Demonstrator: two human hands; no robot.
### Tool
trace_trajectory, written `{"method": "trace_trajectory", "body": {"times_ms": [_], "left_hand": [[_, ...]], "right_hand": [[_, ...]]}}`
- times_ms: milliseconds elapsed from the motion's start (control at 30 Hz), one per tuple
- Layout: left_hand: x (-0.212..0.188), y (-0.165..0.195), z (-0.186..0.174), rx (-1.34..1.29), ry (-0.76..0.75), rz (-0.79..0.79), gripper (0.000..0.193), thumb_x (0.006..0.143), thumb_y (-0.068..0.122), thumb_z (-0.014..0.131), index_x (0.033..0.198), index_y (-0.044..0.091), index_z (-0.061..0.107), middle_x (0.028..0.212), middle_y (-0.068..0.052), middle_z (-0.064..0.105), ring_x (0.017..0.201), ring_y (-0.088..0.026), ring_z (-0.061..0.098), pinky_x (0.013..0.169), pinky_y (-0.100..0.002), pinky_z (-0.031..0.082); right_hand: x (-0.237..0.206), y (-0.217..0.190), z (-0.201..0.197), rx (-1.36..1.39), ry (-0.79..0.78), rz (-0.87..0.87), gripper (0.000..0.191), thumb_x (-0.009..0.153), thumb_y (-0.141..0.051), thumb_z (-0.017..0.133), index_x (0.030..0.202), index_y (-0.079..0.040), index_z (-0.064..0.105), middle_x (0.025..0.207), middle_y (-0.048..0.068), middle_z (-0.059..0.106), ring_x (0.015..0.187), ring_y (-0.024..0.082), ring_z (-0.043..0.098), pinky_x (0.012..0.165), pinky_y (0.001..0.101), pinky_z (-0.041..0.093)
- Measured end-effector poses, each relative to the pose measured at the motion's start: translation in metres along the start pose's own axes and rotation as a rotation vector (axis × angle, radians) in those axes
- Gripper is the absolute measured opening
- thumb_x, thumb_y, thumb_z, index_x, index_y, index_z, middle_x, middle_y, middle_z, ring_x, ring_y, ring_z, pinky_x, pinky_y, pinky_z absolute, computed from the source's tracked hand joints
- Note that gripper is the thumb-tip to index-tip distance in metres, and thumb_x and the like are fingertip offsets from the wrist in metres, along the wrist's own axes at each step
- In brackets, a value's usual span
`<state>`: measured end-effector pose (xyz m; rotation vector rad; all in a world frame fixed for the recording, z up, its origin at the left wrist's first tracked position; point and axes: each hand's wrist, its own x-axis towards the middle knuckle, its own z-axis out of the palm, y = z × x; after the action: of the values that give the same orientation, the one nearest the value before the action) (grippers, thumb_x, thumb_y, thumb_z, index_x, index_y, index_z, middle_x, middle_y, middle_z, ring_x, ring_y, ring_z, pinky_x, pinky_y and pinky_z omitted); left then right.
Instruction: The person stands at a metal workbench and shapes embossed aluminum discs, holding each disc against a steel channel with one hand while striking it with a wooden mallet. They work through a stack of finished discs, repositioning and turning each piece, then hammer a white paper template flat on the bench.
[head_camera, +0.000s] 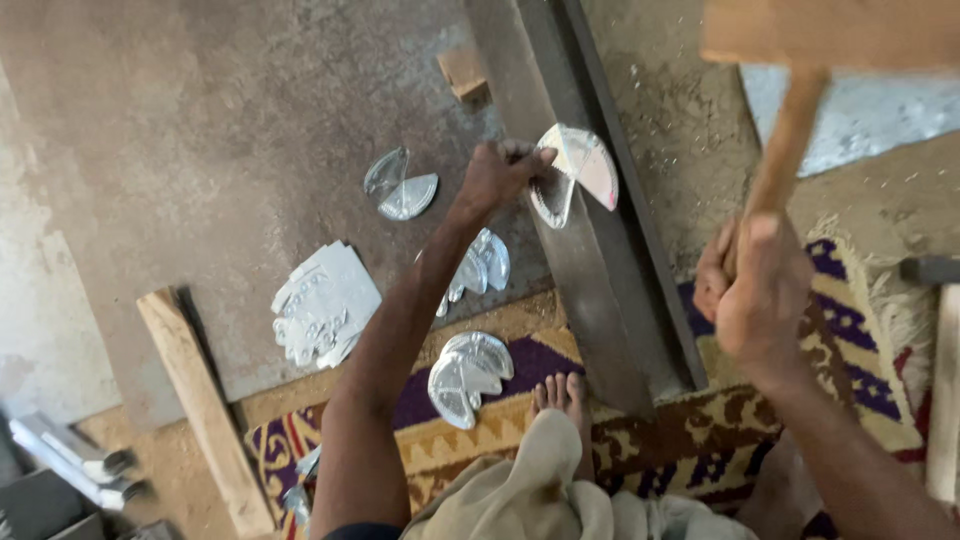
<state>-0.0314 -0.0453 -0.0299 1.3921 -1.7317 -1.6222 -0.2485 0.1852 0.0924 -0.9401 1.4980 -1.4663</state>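
While the right hand is closed in a full fist around the handle of a wooden mallet, raised at about two o'clock from the middle of the view, the left hand reaches out to twelve o'clock and pinches a folded piece of embossed silver sheet metal between fingers and thumb. That piece rests on the top edge of a long dark steel beam, which runs from twelve o'clock down toward five o'clock. It sits just to the three o'clock side of the left hand, touching the fingertips, and well apart from the mallet head, which is blurred at the upper right edge.

No container shows; the other pieces lie loose on the floor. A fan-shaped silver piece lies at nine o'clock from the left hand on the bare concrete floor. A stack of flat embossed sheets lies at eight o'clock. A further embossed piece sits partly hidden behind the left forearm. A curved silver piece rests at six o'clock on the patterned rug, just beside a bare foot. A wooden plank lies at seven o'clock, and a small wooden block sits at eleven o'clock beside the beam.
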Motion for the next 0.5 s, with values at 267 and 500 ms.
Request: {"method": "trace_trajectory", "body": {"times_ms": [267, 500], "left_hand": [[-0.001, -0.001, -0.002, 0.083, 0.019, -0.018, 0.037, 0.089, 0.037, 0.079, 0.094, 0.001, 0.082, 0.078, -0.008, 0.076, 0.065, -0.011, 0.066, 0.059, -0.031, 0.054], [0.004, 0.002, -0.001, 0.017, 0.026, 0.012, 0.037, 0.087, 0.038, 0.081, 0.095, 0.002, 0.08, 0.079, -0.005, 0.079, 0.068, -0.008, 0.071, 0.064, -0.028, 0.059]], "right_hand": [[-0.014, 0.036, -0.021, -0.191, -0.009, 0.38, 0.03, 0.11, -0.055, 0.037, 0.114, -0.03, 0.053, 0.059, -0.002, 0.042, 0.042, 0.006, 0.038, 0.03, 0.0246, 0.032], [-0.015, 0.058, -0.022, -0.538, -0.145, 0.282, 0.04, 0.104, -0.051, 0.04, 0.086, -0.019, 0.055, 0.053, -0.002, 0.043, 0.037, 0.009, 0.039, 0.028, 0.0286, 0.031]]}}
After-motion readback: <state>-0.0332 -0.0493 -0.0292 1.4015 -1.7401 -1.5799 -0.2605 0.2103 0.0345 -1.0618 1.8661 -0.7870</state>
